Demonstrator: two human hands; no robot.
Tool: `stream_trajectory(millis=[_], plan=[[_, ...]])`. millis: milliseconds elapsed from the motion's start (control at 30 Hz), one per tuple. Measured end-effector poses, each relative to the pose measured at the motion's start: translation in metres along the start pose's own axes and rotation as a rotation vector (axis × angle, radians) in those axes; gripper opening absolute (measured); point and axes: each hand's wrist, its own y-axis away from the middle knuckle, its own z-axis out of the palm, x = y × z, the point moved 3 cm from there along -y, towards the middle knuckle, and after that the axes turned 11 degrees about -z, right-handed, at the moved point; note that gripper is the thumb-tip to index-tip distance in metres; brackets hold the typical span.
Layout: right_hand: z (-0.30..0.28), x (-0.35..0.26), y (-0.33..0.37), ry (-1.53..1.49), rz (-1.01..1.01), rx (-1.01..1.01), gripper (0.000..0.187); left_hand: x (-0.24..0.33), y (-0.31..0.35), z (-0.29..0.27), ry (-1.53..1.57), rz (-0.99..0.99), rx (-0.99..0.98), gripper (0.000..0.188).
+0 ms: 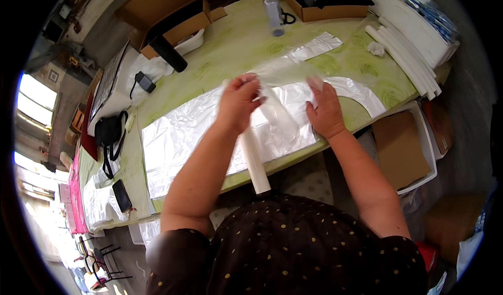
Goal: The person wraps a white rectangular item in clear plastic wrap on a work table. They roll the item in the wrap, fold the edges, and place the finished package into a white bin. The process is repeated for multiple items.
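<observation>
My left hand (238,103) is closed in a pinch on thin plastic film, above a pale plastic roll (254,161) that sticks out past the table's near edge. Blurred translucent film (288,70) stretches beyond my hands. To the right, my right hand (326,111) hovers over the sheeting with its thumb apart from its fingers; its fingertips are smeared by motion. Beneath both hands lies shiny white plastic sheeting (178,132), flat and creased. At its right end a curved strip (364,93) bends around a gap. Another white plastic strip (317,47) lies farther back.
The table (215,67) has a green patterned cover. A blue-capped bottle (274,14), open cardboard boxes (327,13) and a black cylinder (167,54) stand at the back. White rolls (406,59) lie at right. A black pouch (109,131) and phone (121,195) are at left.
</observation>
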Motion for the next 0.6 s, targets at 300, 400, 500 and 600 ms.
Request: stream_trajectory(millis=[300, 400, 500, 600], plan=[[0.011, 0.003, -0.003, -0.001, 0.049, -0.074, 0.055, 0.052, 0.1, -0.257, -0.381, -0.134, 0.686, 0.052], [0.012, 0.003, -0.001, 0.03, 0.051, -0.096, 0.053, 0.031, 0.094, -0.301, -0.735, -0.172, 0.79, 0.055], [0.013, 0.008, 0.004, 0.054, 0.057, -0.086, 0.051, 0.025, 0.085, -0.271, -1.188, 0.254, 0.909, 0.045], [0.014, 0.01, 0.003, 0.067, 0.057, -0.082, 0.047, 0.014, 0.078, -0.211, -1.133, 0.575, 0.672, 0.035]])
